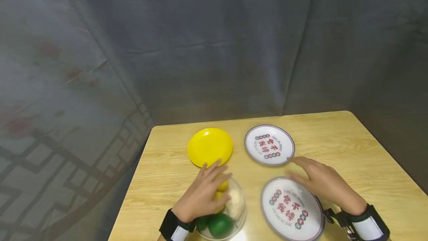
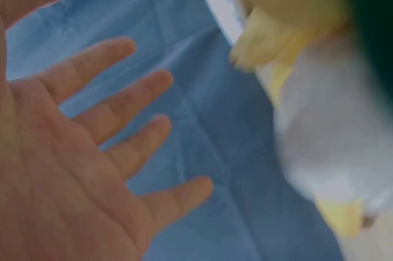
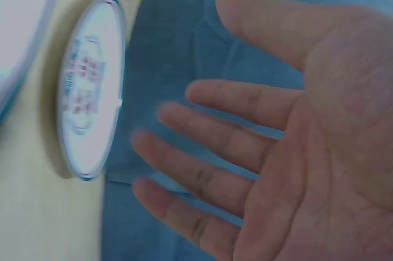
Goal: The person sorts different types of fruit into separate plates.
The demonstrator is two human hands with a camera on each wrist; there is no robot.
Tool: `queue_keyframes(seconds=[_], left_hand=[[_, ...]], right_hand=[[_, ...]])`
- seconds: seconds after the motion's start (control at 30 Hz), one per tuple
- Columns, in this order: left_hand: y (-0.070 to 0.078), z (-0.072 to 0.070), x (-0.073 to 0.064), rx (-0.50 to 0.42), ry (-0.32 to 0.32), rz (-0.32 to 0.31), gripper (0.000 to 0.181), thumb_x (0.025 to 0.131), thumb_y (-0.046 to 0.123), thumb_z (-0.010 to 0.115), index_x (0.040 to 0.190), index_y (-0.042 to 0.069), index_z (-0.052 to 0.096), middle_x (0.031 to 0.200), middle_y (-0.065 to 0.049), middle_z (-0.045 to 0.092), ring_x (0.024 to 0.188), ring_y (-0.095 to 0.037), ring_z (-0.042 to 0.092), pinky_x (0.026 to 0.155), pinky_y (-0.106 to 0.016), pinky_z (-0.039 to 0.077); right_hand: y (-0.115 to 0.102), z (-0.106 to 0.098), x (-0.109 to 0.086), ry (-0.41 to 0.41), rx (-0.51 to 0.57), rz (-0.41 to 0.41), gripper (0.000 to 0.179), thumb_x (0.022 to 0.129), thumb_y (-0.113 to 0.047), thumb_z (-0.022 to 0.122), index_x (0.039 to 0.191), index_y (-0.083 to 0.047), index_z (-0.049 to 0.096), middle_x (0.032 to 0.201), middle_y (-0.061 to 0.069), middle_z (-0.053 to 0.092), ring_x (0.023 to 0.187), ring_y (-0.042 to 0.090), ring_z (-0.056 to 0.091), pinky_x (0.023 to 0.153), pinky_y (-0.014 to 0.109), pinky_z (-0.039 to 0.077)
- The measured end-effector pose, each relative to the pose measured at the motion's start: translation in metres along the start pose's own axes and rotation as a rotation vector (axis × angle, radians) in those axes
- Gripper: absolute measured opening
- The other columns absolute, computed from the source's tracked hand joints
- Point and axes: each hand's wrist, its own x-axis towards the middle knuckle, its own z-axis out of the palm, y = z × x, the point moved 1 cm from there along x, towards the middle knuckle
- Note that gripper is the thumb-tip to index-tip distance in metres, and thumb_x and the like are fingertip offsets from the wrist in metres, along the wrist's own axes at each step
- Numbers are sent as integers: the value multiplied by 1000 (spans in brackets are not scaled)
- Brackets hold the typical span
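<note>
My left hand (image 1: 204,194) hovers over a clear bowl (image 1: 245,211), its fingers spread and partly covering what lies inside. In the bowl are a glossy green fruit-like piece (image 1: 220,225), a whitish piece (image 1: 235,203) and yellow pieces (image 1: 223,185). The left wrist view has the bare palm, with a blurred whitish piece (image 2: 331,120) and a yellow tip (image 2: 261,40) off to its right. My right hand (image 1: 322,183) is above the right edge of the nearer white plate (image 1: 289,209), thumb and fingers apart. In the right wrist view its palm holds nothing.
A yellow plate (image 1: 210,146) lies at the back left of the wooden table (image 1: 361,151). Another white plate with red characters (image 1: 269,145) sits behind the nearer one. Grey cloth (image 1: 217,66) hangs behind the table.
</note>
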Motion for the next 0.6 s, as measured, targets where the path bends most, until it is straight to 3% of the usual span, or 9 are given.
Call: queue_keyframes(seconds=[0.1, 0.2, 0.4, 0.6], left_hand=[[4, 16, -5, -7, -34, 56, 62, 93, 44, 79, 148, 21, 62, 162, -4, 52, 160, -30, 35, 126, -68, 30], [8, 28, -11, 5, -75, 86, 65, 91, 45, 80, 150, 25, 61, 160, -3, 53, 157, -27, 40, 125, -68, 31], [11, 37, -16, 71, -53, 111, 65, 90, 36, 80, 151, 30, 58, 152, -2, 59, 140, -18, 56, 121, -67, 39], [11, 35, -13, 71, -37, 118, 62, 91, 30, 82, 150, 29, 61, 144, -4, 65, 132, -17, 61, 119, -66, 42]], right_hand=[[11, 14, -1, -107, 37, 76, 59, 100, -43, 73, 141, -2, 65, 137, 24, 69, 122, 45, 68, 95, 64, 58], [23, 29, -4, -165, 65, 87, 53, 100, -30, 74, 141, 2, 64, 137, 26, 68, 124, 47, 67, 98, 63, 58], [40, 47, -9, -157, 115, 86, 49, 98, -17, 75, 139, 6, 63, 130, 24, 70, 118, 44, 69, 94, 58, 61], [48, 53, -8, -171, 146, 130, 41, 97, -4, 69, 136, 9, 63, 126, 24, 70, 116, 44, 69, 94, 57, 61]])
